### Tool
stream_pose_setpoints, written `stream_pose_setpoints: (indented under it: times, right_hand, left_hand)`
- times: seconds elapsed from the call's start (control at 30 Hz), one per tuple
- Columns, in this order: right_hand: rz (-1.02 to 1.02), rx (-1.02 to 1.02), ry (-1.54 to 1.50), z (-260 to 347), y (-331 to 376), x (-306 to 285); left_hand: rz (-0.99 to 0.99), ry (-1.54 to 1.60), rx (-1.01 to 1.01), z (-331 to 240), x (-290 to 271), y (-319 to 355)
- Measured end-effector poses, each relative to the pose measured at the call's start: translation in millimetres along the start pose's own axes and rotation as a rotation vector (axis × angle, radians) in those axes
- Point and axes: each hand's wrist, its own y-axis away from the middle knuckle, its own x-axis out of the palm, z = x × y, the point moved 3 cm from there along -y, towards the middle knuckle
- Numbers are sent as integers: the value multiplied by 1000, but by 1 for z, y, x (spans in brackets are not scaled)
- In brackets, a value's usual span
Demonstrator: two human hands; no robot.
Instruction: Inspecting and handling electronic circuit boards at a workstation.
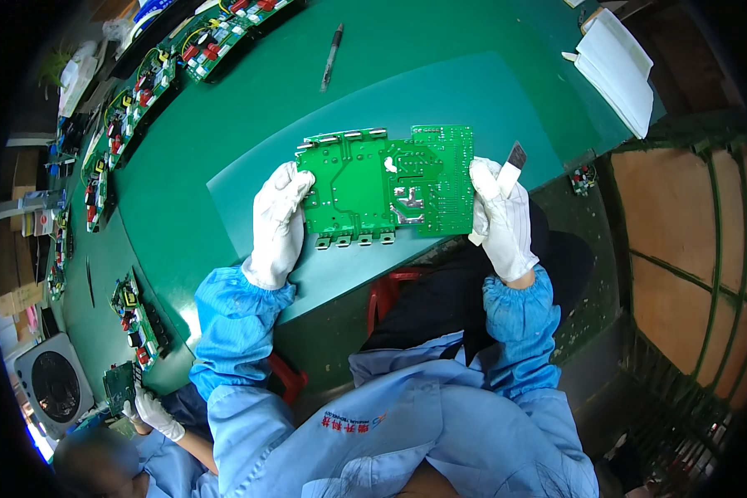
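Bright green circuit board (386, 184) with silver solder patches and pale traces, over a dark green tabletop (224, 108). White gloves cover the left hand (278, 222) and right hand (500, 217); sleeves (239, 319) are blue.

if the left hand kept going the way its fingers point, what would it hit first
Probably nothing beyond the green circuit board it already grips: the left hand points up and right along the board's left edge. Past that lies bare green mat, though depth is unclear.
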Motion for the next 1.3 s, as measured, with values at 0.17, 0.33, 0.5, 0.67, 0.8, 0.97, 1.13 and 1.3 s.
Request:
stream_pose_setpoints:
  times: [0.17,0.33,0.5,0.67,0.8,0.97,1.13,1.3]
  right_hand:
    - [24,24,-40,4,2,2]
    - [37,-19,37,1,0,-2]
    - [43,-50,79,1,0,-3]
    - [56,-43,39,-1,-1,-2]
    - [23,-110,76,-4,-3,-4]
    - [74,-28,65,2,3,-1]
    - [25,-98,101,0,0,-5]
    - [39,-79,56,-1,1,-5]
  left_hand:
    - [17,-43,70,2,-4,1]
    - [-15,-59,36,3,-3,0]
    - [10,-74,49,13,-14,-2]
    - [23,-83,75,11,-13,-1]
    - [32,-64,75,11,-13,-1]
    - [25,-63,80,12,-16,0]
    - [44,-57,93,10,-13,-1]
    - [14,-38,97,10,-15,2]
